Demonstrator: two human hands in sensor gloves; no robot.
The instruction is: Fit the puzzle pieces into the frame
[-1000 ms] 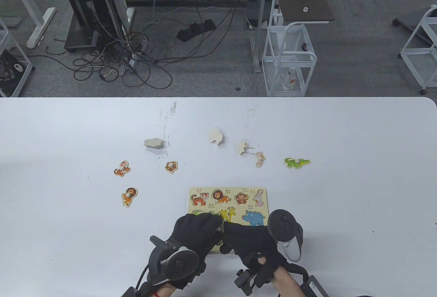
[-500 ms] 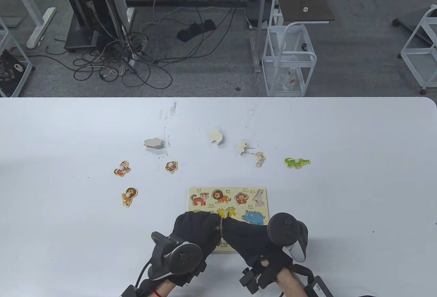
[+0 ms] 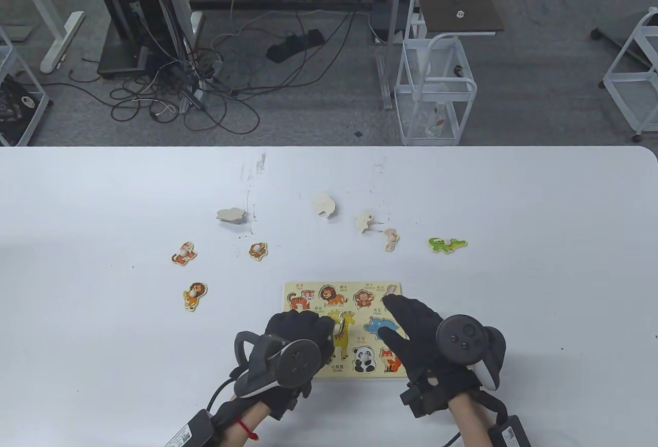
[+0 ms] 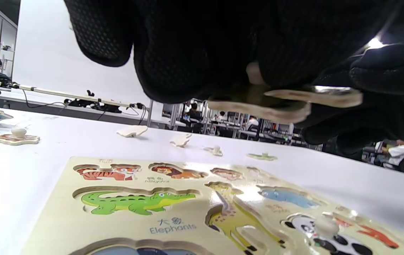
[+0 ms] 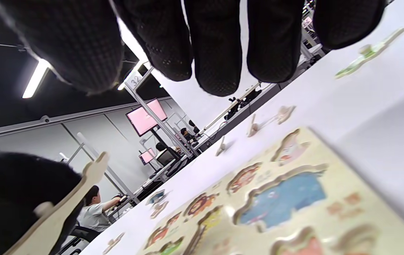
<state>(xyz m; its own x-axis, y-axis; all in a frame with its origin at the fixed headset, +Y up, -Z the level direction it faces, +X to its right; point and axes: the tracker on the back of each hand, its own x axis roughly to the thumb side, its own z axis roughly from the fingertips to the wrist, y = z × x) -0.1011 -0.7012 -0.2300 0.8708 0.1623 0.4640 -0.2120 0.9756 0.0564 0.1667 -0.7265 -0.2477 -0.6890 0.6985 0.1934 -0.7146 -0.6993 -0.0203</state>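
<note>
The puzzle frame (image 3: 308, 292) lies at the table's near middle, with a panda piece (image 3: 364, 359) seated in it. My left hand (image 3: 329, 331) pinches a wooden puzzle piece (image 3: 337, 327) tilted just above the empty giraffe recess (image 3: 345, 336). From the left wrist view, the piece (image 4: 283, 102) shows its plain underside between my fingers (image 4: 173, 63), above the frame (image 4: 64, 212). My right hand (image 3: 391, 317) hovers with fingers spread over the frame's right side and holds nothing. In the right wrist view its fingers (image 5: 216, 46) hang straight, and the piece (image 5: 64, 209) shows at the lower left.
Loose pieces lie beyond the frame: a lion (image 3: 194, 296), a tiger (image 3: 184, 253), a monkey (image 3: 258, 250), a rabbit (image 3: 391, 238) and a green crocodile (image 3: 446, 244). Three face-down pieces (image 3: 230, 215) (image 3: 325, 205) (image 3: 365, 221) lie further back.
The hands were pressed together over the frame's near edge. They have come apart: the right hand moved right and spread its fingers, while the left hand keeps the piece.
</note>
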